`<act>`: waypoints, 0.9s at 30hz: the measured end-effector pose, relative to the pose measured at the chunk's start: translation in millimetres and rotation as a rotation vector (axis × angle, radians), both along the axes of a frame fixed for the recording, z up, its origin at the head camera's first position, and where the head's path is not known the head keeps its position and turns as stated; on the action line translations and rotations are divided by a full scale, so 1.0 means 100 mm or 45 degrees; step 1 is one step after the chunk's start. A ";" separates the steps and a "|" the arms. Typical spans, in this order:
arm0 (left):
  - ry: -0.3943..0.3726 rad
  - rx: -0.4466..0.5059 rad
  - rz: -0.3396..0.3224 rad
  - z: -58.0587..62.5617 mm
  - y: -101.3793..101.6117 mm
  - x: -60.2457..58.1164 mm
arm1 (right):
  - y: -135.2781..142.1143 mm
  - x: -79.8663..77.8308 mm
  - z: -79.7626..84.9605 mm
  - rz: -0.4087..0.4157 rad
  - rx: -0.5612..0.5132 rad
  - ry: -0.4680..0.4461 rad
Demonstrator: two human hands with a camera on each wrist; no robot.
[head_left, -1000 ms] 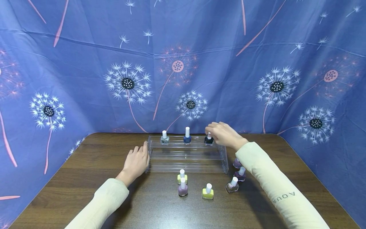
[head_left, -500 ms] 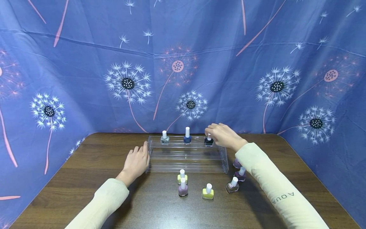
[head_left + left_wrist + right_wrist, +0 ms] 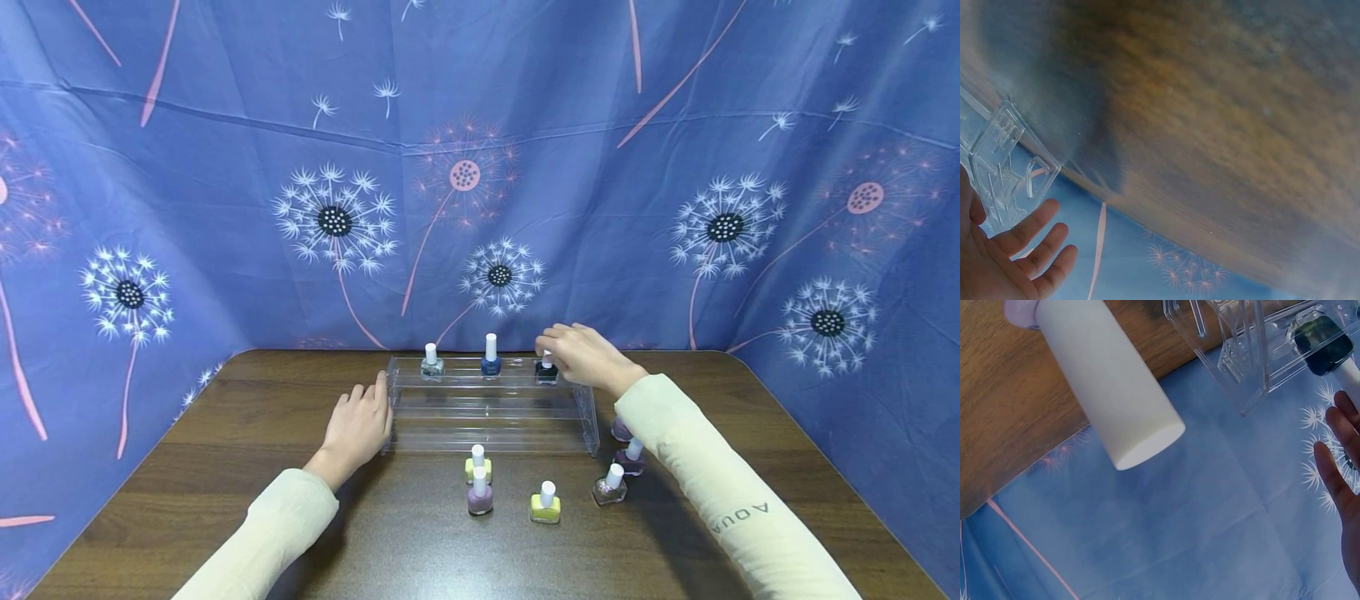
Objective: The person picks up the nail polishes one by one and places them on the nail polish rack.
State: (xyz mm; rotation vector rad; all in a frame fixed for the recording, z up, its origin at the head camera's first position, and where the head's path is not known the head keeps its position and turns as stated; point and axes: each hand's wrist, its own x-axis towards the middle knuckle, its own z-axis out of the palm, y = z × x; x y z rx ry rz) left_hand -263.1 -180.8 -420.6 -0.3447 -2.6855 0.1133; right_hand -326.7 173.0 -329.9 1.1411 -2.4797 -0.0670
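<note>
A clear tiered display rack [image 3: 450,403] stands on the wooden table. At its right end my right hand [image 3: 585,354] pinches the white cap of a dark nail polish bottle [image 3: 546,374] on the top tier. In the right wrist view, this bottle's dark green body [image 3: 1322,347] sits at the rack's tier, with the fingers at its cap. My left hand [image 3: 360,421], fingers extended, rests against the rack's left end. The left wrist view shows its loose fingers [image 3: 1035,228] beside the clear end panel. Also on the top tier are a glittery grey-green bottle [image 3: 432,367] and a blue bottle [image 3: 491,364].
In front of the rack stand two yellow bottles, one nearer [image 3: 545,507] and one farther [image 3: 470,471], and a mauve bottle [image 3: 480,500]. To the right are a glittery brown bottle [image 3: 609,490] and purple bottles [image 3: 628,461] beneath the right sleeve. A blue patterned cloth [image 3: 585,208] hangs behind.
Both hands stay almost still. The dark bottle settles very slightly lower on the top tier, with the right hand still at its cap.
</note>
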 end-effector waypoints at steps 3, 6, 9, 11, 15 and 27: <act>-0.004 -0.007 0.003 0.00 0.00 0.00 | -0.01 0.00 0.00 -0.007 -0.001 -0.009; -0.010 -0.009 0.004 0.00 0.00 0.01 | -0.01 0.01 0.00 -0.012 -0.001 -0.017; -0.007 -0.007 0.003 0.01 0.00 0.01 | -0.01 0.02 0.00 -0.018 0.000 -0.019; -0.001 -0.011 0.003 0.01 0.00 0.01 | -0.01 0.02 0.00 -0.019 -0.001 -0.018; -0.002 -0.021 0.004 0.00 0.00 0.00 | -0.01 0.03 0.01 -0.018 -0.005 -0.012; 0.003 -0.010 0.011 0.01 0.00 0.01 | -0.03 0.06 0.08 -0.010 -0.038 0.039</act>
